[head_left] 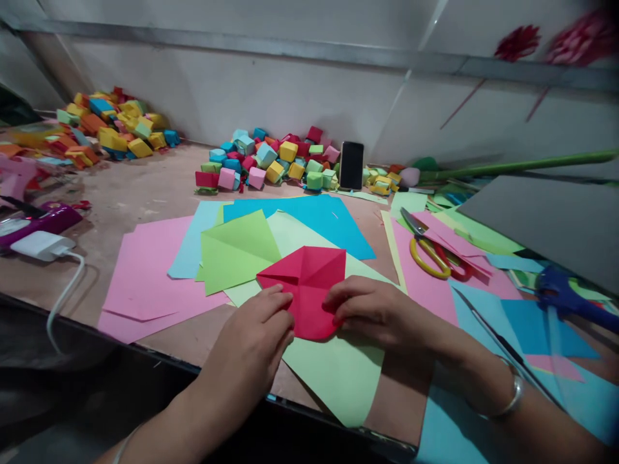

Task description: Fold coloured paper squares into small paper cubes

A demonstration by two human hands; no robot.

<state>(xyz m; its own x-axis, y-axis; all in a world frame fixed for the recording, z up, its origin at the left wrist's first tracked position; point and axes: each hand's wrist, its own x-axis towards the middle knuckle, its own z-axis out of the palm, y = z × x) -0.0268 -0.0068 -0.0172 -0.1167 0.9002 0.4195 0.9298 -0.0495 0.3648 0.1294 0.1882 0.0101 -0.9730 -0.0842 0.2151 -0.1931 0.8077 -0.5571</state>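
A creased red sheet of paper (309,293) lies over pale green sheets (338,367) near the table's front edge. Crease lines cross at its middle, and a fold shows at its upper left. My left hand (261,328) grips the sheet's left edge, fingers bent. On the right edge, my right hand (370,312) pinches the paper between thumb and fingers. Just beyond the left hand rests a creased lime green sheet (236,251). Blue paper (309,216) lies behind, and pink sheets (145,277) are to the left.
Folded paper cubes (271,158) are heaped by the wall beside an upright phone (351,165); another heap (116,125) stands far left. Yellow-handled scissors (428,248) lie right on pink paper. A tape dispenser (570,299) is far right. A white charger (43,246) trails its cable left.
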